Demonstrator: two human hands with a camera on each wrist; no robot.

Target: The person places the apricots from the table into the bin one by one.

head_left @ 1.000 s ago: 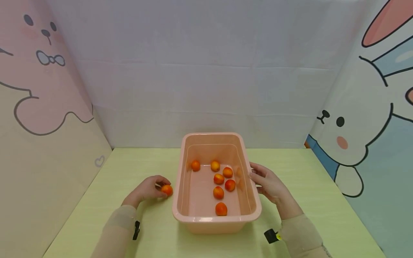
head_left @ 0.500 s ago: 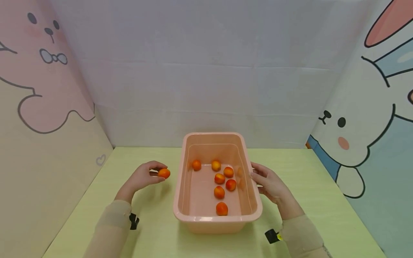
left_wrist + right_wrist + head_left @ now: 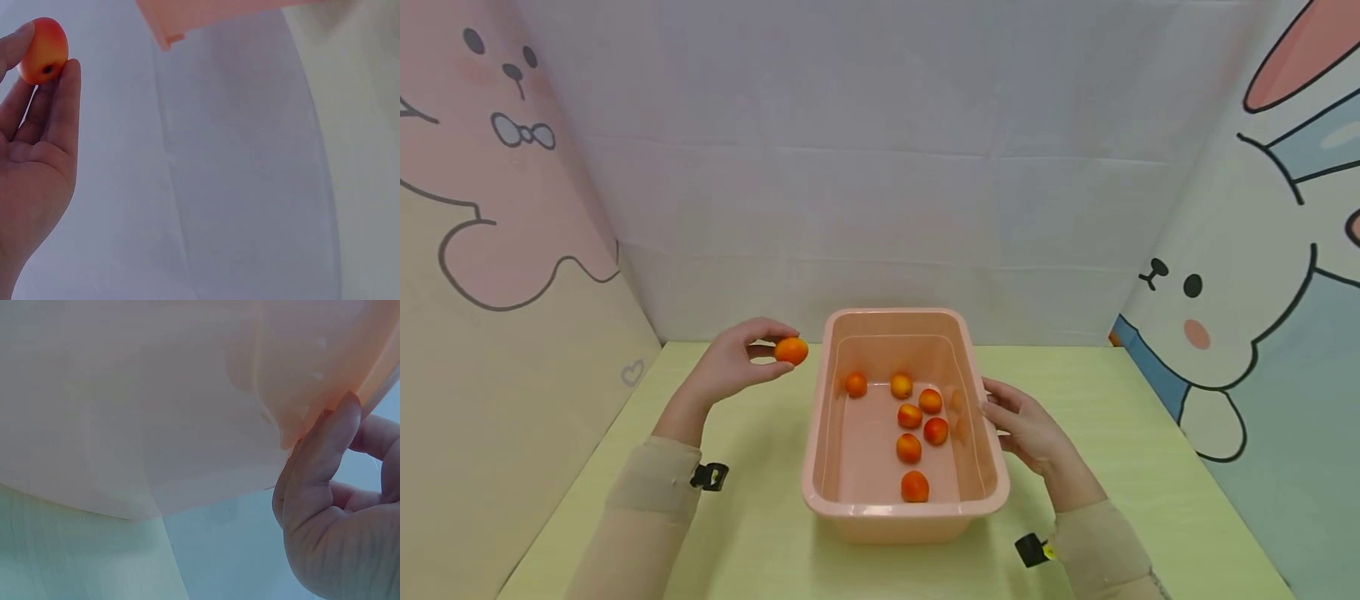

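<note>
My left hand [image 3: 733, 362] pinches a small orange-red fruit [image 3: 792, 351] between thumb and fingertips, held above the table just left of the tub's far end. In the left wrist view the fruit [image 3: 45, 50] is smooth, with a dark spot at one end. A pink plastic tub [image 3: 904, 509] stands in the middle, and several similar fruits [image 3: 908, 448] lie on its floor, mostly toward its right side. At the tub's right side, my right hand [image 3: 1026, 425] holds the rim; the right wrist view shows its fingers [image 3: 325, 444] against the outer wall under the edge.
The pale yellow-green table [image 3: 745, 533] ends at a white back wall [image 3: 880, 183]. Side panels with cartoon animals [image 3: 1210, 275] border it left and right. A black wrist device [image 3: 709, 477] is on the left sleeve; another hangs by the right.
My left hand has lifted the fruit from beside the tub's left wall and carried it up and away toward the back. My right hand and the tub have stayed in place.
</note>
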